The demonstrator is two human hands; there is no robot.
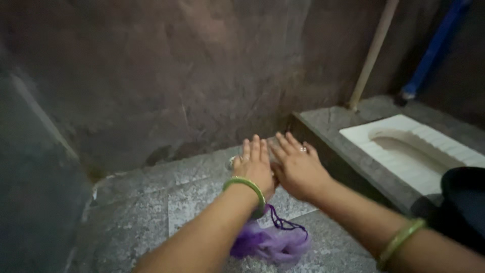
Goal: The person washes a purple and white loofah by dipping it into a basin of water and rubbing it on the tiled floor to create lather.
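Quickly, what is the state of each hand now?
Left hand: open, fingers flat, holding nothing visible.
Right hand: open, fingers spread, holding nothing visible.

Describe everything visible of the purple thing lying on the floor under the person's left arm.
The purple mesh scrubber is a bunched, ruffled puff of thin, slightly sheer netting, pale violet with darker folds. A dark purple cord loops out of its top toward the left wrist. It lies slumped on the grey stone floor, partly hidden by the left forearm, below the left hand. Whether it touches the arm cannot be told.
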